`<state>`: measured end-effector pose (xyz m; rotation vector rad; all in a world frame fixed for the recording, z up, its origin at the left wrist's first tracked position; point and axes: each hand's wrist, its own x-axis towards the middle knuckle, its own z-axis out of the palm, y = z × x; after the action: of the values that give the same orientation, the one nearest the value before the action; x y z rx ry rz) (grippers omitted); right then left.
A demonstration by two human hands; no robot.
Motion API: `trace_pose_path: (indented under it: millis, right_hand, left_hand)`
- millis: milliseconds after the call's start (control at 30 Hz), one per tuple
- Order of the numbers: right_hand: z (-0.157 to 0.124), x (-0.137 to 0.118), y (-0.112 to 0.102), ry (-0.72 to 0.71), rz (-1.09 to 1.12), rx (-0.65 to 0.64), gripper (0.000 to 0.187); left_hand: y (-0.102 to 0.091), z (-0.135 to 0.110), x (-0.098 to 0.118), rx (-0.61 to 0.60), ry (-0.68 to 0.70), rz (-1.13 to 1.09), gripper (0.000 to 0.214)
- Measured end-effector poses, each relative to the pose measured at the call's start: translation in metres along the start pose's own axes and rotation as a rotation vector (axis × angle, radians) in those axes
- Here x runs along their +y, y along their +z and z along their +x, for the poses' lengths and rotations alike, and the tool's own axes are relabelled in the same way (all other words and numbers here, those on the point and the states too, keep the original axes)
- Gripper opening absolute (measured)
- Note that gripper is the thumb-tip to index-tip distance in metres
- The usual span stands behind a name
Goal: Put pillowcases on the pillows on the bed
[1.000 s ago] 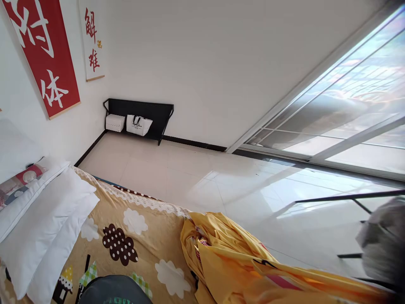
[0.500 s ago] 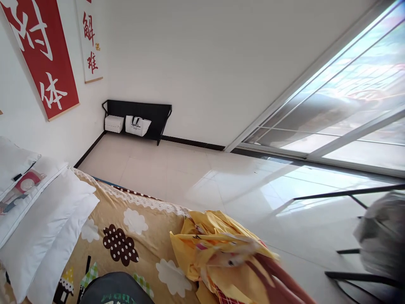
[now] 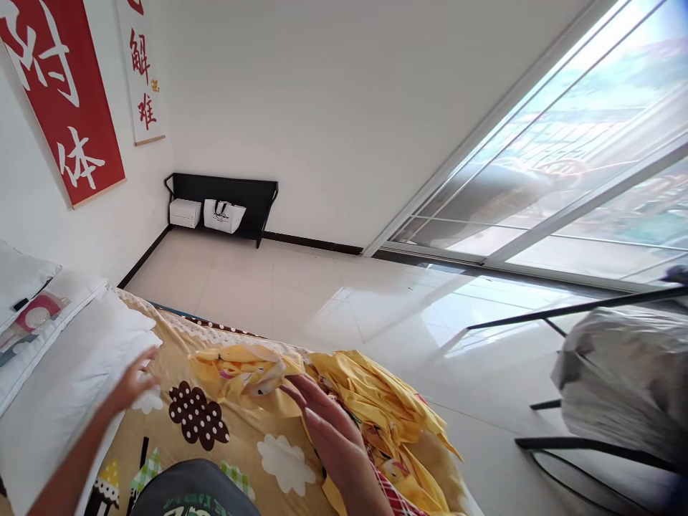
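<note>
A crumpled yellow cloth (image 3: 370, 408) lies on the bed's patterned tan sheet (image 3: 226, 430), one end stretched left toward the pillows. My right hand (image 3: 327, 426) rests flat on the cloth with its fingers stretched out. My left hand (image 3: 134, 383) reaches out over the sheet beside the white pillow (image 3: 69, 387), fingers apart and holding nothing.
A dark rounded thing (image 3: 188, 491) sits at the bottom edge. A black low shelf (image 3: 226, 197) with a white box and a bag stands in the far corner. A black rack with a grey bundle (image 3: 623, 380) is at the right, by the glass door.
The yellow cloth was thrown left and now lies spread toward the pillows. My right hand has come down flat on it, and my left hand has entered view by the pillow.
</note>
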<state>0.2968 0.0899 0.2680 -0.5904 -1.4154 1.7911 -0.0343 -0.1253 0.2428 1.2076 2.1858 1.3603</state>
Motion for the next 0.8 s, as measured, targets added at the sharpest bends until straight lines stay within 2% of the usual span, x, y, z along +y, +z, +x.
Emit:
trace_pose_path:
  millis: [67,100,133,200,267,400,467,567,700,767,800]
  right_hand:
    - [-0.001,0.000,0.013,-0.001,0.002,-0.032,0.046]
    - [-0.002,-0.002,0.017,-0.006,0.002,-0.042,0.048]
    - [-0.003,-0.004,0.019,-0.014,0.000,-0.046,0.049]
    - [-0.004,-0.010,0.018,-0.038,-0.010,-0.023,0.050]
    - [-0.005,-0.015,0.011,-0.043,-0.038,0.021,0.047]
    - [-0.003,-0.013,-0.001,0.070,-0.226,0.066,0.049]
    - [0.000,-0.004,0.000,0.097,-0.311,0.041,0.052]
    - [0.005,0.012,0.009,0.048,-0.363,-0.019,0.054]
    - [0.009,0.022,0.023,-0.111,-0.574,0.069,0.052]
    - [0.010,0.020,0.033,-0.212,-0.711,0.090,0.054]
    - [0.011,0.019,0.041,-0.251,-0.759,0.061,0.058]
  left_hand:
    - [0.074,-0.012,0.020,-0.178,0.050,-0.039,0.076]
    - [0.103,-0.016,0.029,-0.258,0.085,-0.034,0.089]
    - [0.125,-0.017,0.037,-0.233,0.097,-0.034,0.081]
    - [0.148,-0.012,0.047,-0.126,0.109,-0.040,0.047]
    - [0.146,0.002,0.050,-0.003,0.115,-0.043,0.032]
    - [0.109,0.032,0.052,0.154,0.177,-0.030,0.037]
    - [0.093,0.038,0.058,0.240,0.237,-0.010,0.035]
    - [0.083,0.041,0.073,0.325,0.341,-0.014,0.034]
    - [0.080,0.041,0.093,0.321,0.395,-0.037,0.042]
    - [0.077,0.041,0.103,0.260,0.415,-0.033,0.045]
    - [0.076,0.040,0.109,0.219,0.421,-0.031,0.046]
